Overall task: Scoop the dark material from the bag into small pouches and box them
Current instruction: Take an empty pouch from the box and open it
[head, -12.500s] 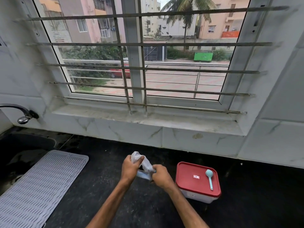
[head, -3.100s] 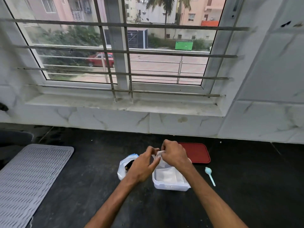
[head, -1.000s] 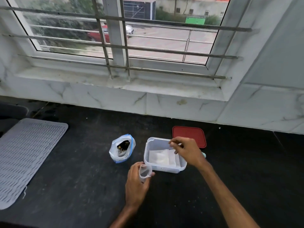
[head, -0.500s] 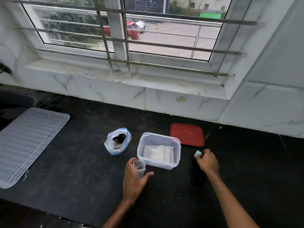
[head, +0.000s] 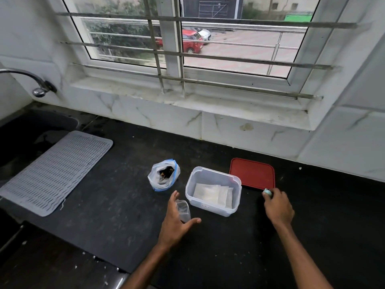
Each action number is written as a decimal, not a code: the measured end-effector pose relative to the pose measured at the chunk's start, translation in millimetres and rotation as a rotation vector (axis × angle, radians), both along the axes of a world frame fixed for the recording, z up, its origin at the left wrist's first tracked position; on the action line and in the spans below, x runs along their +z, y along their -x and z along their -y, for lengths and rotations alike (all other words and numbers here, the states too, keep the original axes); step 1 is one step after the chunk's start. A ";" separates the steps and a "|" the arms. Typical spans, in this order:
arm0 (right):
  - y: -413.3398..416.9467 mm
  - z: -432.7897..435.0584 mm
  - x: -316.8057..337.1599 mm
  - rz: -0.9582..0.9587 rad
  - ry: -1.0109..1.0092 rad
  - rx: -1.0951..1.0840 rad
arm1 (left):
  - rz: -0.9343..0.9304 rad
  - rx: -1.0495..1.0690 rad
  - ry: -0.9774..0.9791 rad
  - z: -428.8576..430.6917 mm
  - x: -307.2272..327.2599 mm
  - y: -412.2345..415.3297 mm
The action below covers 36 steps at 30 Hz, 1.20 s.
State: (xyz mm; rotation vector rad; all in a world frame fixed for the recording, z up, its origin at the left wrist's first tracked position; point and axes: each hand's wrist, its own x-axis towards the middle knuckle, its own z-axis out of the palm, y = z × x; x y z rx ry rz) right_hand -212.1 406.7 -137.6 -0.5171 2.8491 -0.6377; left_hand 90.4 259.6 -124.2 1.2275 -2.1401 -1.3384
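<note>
Right hand [head: 278, 207] is down on the counter [head: 125, 205] at three o'clock of the box [head: 212, 212], grip closed round the teal spoon [head: 267, 192]. Only the spoon's bowl shows past the fingertips. Left hand [head: 179, 217] sits at seven o'clock of the box, grip wide, fingers and thumb spread, steadying a small clear pouch [head: 183, 210] that looks empty.

So this reads as the pick-up of the scoop, before any filling. The next move calls for lifting the spoon across the box to the bag [head: 164, 184], which stands open at nine o'clock with the dark material [head: 165, 174] showing in its mouth.

White pouches [head: 210, 193] lie flat inside the box. The red lid [head: 252, 174] lies at one o'clock, clear of the route. The open box itself sits between spoon and bag. A grey mat [head: 56, 172] lies far out at nine, with a tap [head: 39, 88] at ten.
</note>
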 end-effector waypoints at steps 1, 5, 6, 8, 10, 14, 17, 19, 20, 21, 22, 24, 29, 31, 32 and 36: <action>2.6 0.1 3.4 -0.002 0.059 -0.019 | -0.013 -0.011 -0.012 0.2 2.1 0.7; 9.3 3.5 19.0 -0.019 0.202 -0.063 | -0.048 -0.081 -0.034 -5.7 6.8 10.5; 9.1 5.4 24.0 -0.022 0.225 -0.068 | -0.060 -0.091 -0.020 -7.1 6.1 13.9; 7.6 9.5 34.8 -0.037 0.265 -0.066 | -0.087 -0.089 -0.001 -9.1 4.4 19.3; 5.4 14.6 50.8 -0.063 0.293 -0.076 | -0.131 -0.061 -0.020 -7.0 3.1 21.3; 0.8 37.3 76.2 -0.071 0.452 -0.045 | -0.181 -0.029 0.018 5.5 7.1 16.0; -12.1 66.9 92.0 0.004 0.598 0.099 | -0.170 0.026 0.080 23.2 16.7 12.6; -32.5 92.3 103.2 0.110 0.608 0.235 | -0.199 0.127 0.129 39.2 22.7 11.9; -45.2 105.1 107.5 0.199 0.595 0.317 | -0.219 0.201 0.164 48.6 24.0 10.4; -60.4 117.9 112.7 0.300 0.572 0.404 | -0.227 0.271 0.205 60.7 24.9 7.5; -75.5 128.7 114.9 0.393 0.533 0.497 | -0.212 0.330 0.245 72.7 24.7 4.7; -106.4 150.1 114.9 0.475 0.438 0.650 | -0.162 0.395 0.304 99.0 21.9 -3.0; -167.2 208.1 93.0 0.281 0.124 0.633 | 0.017 0.397 0.247 149.1 2.5 -13.5; -177.9 224.9 87.4 0.134 -0.034 0.650 | 0.092 0.342 0.173 160.4 -6.5 -13.0; -181.3 230.1 86.1 0.090 -0.083 0.671 | 0.127 0.308 0.149 163.9 -10.9 -11.5; -186.3 248.5 73.4 -0.011 -0.224 0.725 | 0.197 0.227 0.083 178.7 -21.0 -4.3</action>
